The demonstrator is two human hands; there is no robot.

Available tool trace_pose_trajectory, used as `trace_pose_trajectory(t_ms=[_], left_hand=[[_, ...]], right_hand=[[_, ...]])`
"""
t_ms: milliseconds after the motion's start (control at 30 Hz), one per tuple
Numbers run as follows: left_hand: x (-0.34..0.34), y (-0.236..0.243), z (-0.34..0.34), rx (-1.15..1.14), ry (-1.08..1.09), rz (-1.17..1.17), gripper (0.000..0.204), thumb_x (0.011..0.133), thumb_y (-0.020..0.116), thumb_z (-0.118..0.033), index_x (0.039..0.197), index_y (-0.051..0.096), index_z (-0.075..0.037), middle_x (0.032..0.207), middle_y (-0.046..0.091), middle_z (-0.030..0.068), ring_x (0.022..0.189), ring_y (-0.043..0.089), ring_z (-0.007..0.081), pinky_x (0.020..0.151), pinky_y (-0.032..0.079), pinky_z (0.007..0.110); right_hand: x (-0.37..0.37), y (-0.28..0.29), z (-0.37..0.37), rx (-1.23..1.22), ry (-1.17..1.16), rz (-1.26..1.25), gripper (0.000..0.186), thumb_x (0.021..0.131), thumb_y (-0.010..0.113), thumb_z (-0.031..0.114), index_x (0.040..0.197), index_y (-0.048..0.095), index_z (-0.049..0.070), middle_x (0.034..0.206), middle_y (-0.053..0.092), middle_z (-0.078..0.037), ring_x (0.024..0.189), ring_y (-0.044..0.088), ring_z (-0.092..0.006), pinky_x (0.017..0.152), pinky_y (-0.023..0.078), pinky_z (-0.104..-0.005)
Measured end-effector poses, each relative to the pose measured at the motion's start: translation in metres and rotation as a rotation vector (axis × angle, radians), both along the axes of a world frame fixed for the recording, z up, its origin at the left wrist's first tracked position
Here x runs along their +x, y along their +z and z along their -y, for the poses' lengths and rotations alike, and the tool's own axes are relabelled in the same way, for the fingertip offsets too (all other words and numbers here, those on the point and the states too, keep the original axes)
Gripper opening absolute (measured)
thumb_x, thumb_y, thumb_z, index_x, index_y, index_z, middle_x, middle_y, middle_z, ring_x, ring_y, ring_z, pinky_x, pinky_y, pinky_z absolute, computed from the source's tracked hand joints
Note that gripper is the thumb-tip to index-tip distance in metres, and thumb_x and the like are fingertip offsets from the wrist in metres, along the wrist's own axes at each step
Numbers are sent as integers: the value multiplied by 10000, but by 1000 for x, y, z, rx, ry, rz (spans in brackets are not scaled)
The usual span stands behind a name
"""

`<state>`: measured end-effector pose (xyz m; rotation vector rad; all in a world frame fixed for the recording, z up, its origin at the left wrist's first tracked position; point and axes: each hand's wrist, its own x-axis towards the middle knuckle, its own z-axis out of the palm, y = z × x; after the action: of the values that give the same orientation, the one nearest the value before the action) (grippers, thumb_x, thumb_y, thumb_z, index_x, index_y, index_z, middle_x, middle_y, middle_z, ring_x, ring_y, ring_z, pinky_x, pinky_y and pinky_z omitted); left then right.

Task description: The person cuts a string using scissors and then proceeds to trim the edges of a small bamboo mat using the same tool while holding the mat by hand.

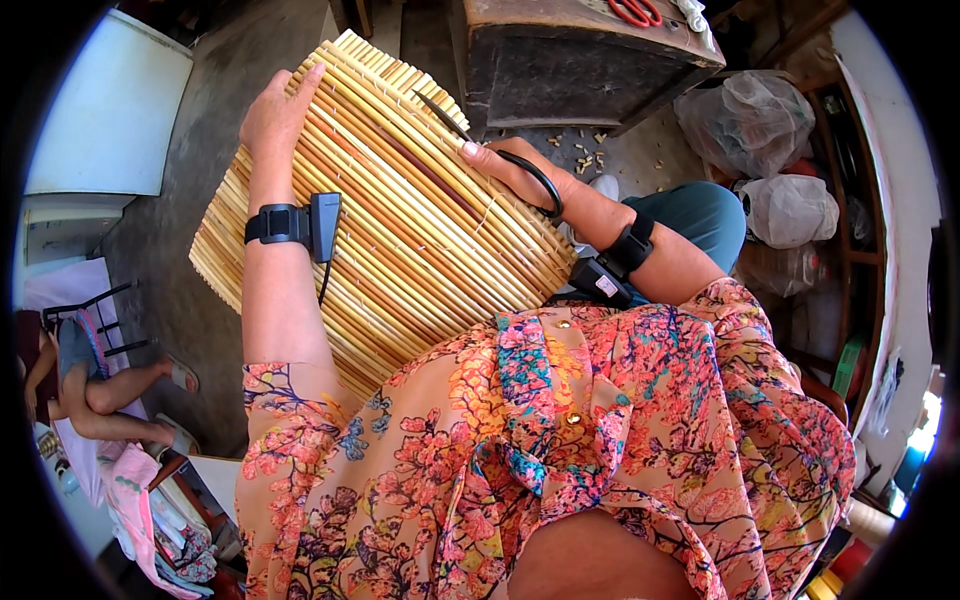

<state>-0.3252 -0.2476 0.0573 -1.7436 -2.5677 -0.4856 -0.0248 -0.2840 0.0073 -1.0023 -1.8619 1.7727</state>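
1. A large woven reed mat (pixel 400 220) fills the near centre, tilted across the person's lap, its slats running from far left to near right
2. The left hand (pixel 275 110) lies flat on the mat's far left edge, fingers spread and gripping nothing, steadying it
3. The right hand (pixel 520 170) is closed through the loop handles of black scissors (pixel 490 150), blades pointing far-left over the slats
4. Judged from this, a clean cut calls for firm left-hand pressure and blades kept close to the surface, clear of the binding
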Motion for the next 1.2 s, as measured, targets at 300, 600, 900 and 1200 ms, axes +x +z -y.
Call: trace_pose_trajectory(t_ms=[300, 600, 900, 1200], left_hand=[[1, 0, 0, -9, -15, 31, 770, 738, 385, -756, 1158, 560, -135, 1026, 633, 154, 987, 588, 310, 814, 450, 402], [0, 0, -2, -22, -10, 41, 764, 741, 385, -752, 1156, 558, -134, 1028, 633, 149, 987, 587, 313, 825, 441, 420], [-1, 0, -1, -5, -12, 22, 766, 742, 383, -752, 1146, 565, -127, 1004, 634, 169, 969, 591, 322, 798, 454, 407], [-2, -1, -1, 1, -9, 27, 761, 748, 382, -746, 1148, 564, -126, 1005, 637, 160, 967, 593, 317, 802, 454, 406]], right_hand=[[3, -5, -5, -119, 76, 38, 729, 861, 378, 616, 1120, 575, -37, 1036, 614, -210, 962, 600, -255, 825, 460, -325], [-4, -6, -15, -64, 196, 92, 855, 807, 312, 724, 1107, 593, -26, 1021, 615, -224, 957, 604, -279, 829, 466, -347], [-8, -4, -11, -59, 93, 88, 823, 831, 348, 679, 1006, 622, -77, 924, 632, -241, 882, 626, -290, 783, 482, -346], [-2, 1, -4, 55, -34, 228, 773, 844, 377, 644, 991, 621, -75, 913, 633, -245, 882, 624, -306, 781, 471, -351]])
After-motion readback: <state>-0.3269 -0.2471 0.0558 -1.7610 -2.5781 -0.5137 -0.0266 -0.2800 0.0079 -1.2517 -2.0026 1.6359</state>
